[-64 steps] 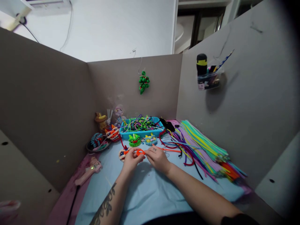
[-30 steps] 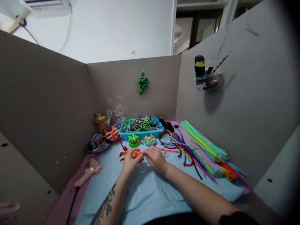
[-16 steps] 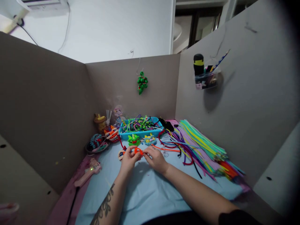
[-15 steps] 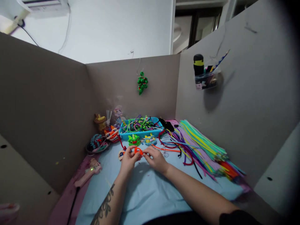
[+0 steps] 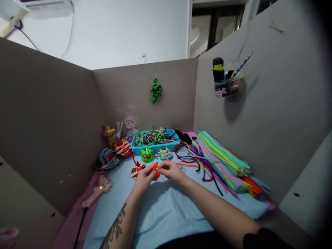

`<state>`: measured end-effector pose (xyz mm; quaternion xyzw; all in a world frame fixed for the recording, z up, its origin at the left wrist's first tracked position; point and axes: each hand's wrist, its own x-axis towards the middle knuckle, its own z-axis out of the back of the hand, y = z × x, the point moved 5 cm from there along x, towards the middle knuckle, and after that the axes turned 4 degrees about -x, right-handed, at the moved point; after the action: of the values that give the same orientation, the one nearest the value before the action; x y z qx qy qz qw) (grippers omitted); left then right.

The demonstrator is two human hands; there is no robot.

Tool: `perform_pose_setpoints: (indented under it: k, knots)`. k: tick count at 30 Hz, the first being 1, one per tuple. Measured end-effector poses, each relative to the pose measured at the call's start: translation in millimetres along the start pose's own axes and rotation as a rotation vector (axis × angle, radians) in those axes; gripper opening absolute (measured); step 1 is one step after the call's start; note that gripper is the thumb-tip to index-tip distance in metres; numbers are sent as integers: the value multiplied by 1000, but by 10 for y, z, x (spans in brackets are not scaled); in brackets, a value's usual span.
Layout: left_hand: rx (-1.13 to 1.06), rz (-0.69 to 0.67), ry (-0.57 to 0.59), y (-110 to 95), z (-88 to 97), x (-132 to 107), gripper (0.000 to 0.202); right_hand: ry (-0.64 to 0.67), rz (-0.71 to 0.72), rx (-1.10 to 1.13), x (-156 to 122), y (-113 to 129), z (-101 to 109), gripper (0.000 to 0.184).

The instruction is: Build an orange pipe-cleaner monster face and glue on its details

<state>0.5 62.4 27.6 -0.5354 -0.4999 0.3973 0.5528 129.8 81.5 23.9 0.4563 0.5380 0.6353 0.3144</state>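
Note:
My left hand (image 5: 144,177) and my right hand (image 5: 171,171) meet over the light blue mat (image 5: 160,214), both pinching a small orange pipe-cleaner coil (image 5: 156,168) between their fingertips. An orange tail of the pipe cleaner (image 5: 187,165) trails away to the right on the mat. Just left of my left hand lies a round orange-and-white pipe-cleaner figure (image 5: 136,169). Behind the hands sit a green figure (image 5: 147,155) and a blue-and-yellow figure (image 5: 165,153).
A blue tray (image 5: 155,139) of tangled pipe cleaners stands at the back. A big fan of straight pipe cleaners (image 5: 225,162) covers the right side. A pink glue gun (image 5: 97,190) lies at the left. Grey partition walls enclose the desk; a pen holder (image 5: 226,84) hangs on the right wall.
Both hands stay together on the orange coil and have lifted it slightly. The coil has grown tighter as the fingers work it. The camera has drifted a little.

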Motion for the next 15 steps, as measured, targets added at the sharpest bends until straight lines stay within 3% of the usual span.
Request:
perform_pose_setpoints:
  k: [10, 15]
  knots:
    - [214, -87, 82, -69, -57, -28, 34, 52, -164, 189, 9, -206, 19, 30]
    - [266, -103, 96, -141, -99, -54, 36, 120, -195, 207, -10, -185, -9, 28]
